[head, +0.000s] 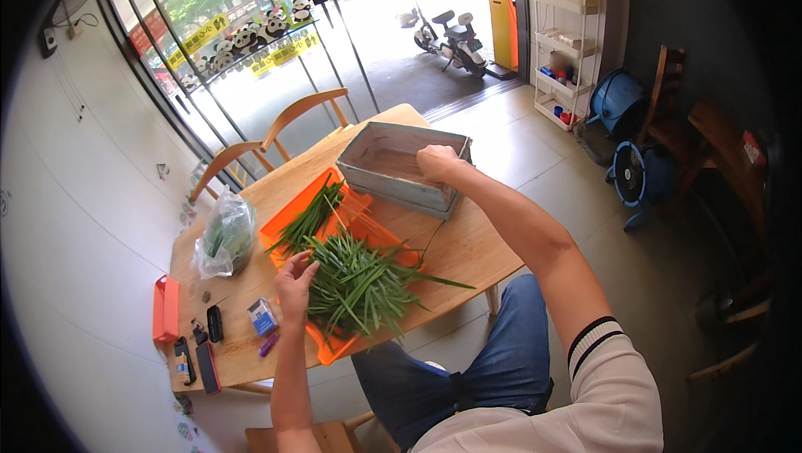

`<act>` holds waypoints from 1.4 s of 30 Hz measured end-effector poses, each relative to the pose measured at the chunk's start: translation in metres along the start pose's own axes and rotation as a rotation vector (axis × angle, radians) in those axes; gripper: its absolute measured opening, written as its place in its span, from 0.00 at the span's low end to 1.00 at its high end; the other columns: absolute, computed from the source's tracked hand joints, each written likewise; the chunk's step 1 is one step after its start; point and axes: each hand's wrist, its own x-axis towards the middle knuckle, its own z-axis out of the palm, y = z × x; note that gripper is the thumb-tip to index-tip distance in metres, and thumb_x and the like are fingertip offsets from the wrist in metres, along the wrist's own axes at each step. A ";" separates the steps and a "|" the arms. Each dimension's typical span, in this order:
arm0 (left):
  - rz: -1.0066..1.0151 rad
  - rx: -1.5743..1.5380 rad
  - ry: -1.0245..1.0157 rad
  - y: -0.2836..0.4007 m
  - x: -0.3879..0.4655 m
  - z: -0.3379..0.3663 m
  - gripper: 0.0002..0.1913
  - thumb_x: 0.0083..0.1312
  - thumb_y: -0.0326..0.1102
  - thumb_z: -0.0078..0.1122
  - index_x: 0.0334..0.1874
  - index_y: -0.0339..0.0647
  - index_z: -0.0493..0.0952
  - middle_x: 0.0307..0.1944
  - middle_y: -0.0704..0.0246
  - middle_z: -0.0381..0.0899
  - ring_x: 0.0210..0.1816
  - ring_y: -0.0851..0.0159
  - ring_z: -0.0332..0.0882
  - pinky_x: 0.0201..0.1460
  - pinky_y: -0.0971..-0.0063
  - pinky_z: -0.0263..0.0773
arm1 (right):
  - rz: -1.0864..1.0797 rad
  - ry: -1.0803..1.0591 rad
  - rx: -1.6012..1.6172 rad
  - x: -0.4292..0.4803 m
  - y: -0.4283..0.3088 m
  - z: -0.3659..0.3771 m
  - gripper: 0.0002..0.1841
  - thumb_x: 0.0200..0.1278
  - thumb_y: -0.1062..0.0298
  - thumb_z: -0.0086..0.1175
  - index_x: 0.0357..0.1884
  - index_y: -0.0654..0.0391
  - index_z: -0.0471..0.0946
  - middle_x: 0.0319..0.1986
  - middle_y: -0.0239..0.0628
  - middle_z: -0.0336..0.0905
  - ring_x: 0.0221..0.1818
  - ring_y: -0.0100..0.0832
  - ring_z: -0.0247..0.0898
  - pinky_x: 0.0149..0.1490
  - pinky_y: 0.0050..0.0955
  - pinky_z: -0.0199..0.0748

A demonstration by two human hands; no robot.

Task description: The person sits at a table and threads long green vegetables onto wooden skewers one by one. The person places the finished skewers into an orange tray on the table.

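A pile of green chive-like leaves [363, 287] lies over an orange plastic tray [369, 227] in front of me. My left hand [296, 284] is at the left edge of this pile, thumb and fingers bent; whether a leaf is between them cannot be made out. A neater bundle of the same leaves [310, 218] rests at the tray's far end, with thin sticks beside it. My right hand [438, 163] reaches into a worn grey box [401, 186] holding many thin wooden sticks [396, 166]. Its curled fingertips are hidden.
A plastic bag of greens [224, 237] stands on the wooden table [476, 243]. Near the wall are a cigarette pack [262, 317], purple lighter [269, 344], phone [208, 368] and coral-coloured box [166, 309]. Chairs [307, 111] stand behind the table; a blue fan [628, 174] is to the right.
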 end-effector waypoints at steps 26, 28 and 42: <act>-0.045 -0.264 -0.270 0.002 0.031 0.014 0.11 0.73 0.33 0.66 0.53 0.37 0.85 0.38 0.75 0.88 0.34 0.81 0.76 0.40 0.85 0.70 | -0.313 0.676 0.651 -0.221 -0.099 0.034 0.04 0.67 0.79 0.61 0.39 0.60 0.79 0.29 0.43 0.79 0.27 0.45 0.78 0.31 0.37 0.73; -0.053 -0.325 -0.214 0.002 0.028 0.015 0.11 0.73 0.32 0.66 0.53 0.37 0.85 0.38 0.76 0.87 0.34 0.81 0.75 0.40 0.86 0.69 | -0.242 0.653 0.693 -0.237 -0.108 0.041 0.04 0.67 0.80 0.62 0.40 0.60 0.80 0.26 0.42 0.77 0.24 0.40 0.76 0.29 0.34 0.71; 0.078 -0.176 -0.152 0.003 0.019 0.021 0.13 0.69 0.23 0.69 0.55 0.38 0.86 0.37 0.81 0.80 0.34 0.83 0.72 0.39 0.87 0.68 | -0.261 0.571 0.678 -0.279 -0.137 0.053 0.12 0.61 0.83 0.64 0.46 0.60 0.85 0.24 0.40 0.82 0.19 0.33 0.76 0.26 0.29 0.71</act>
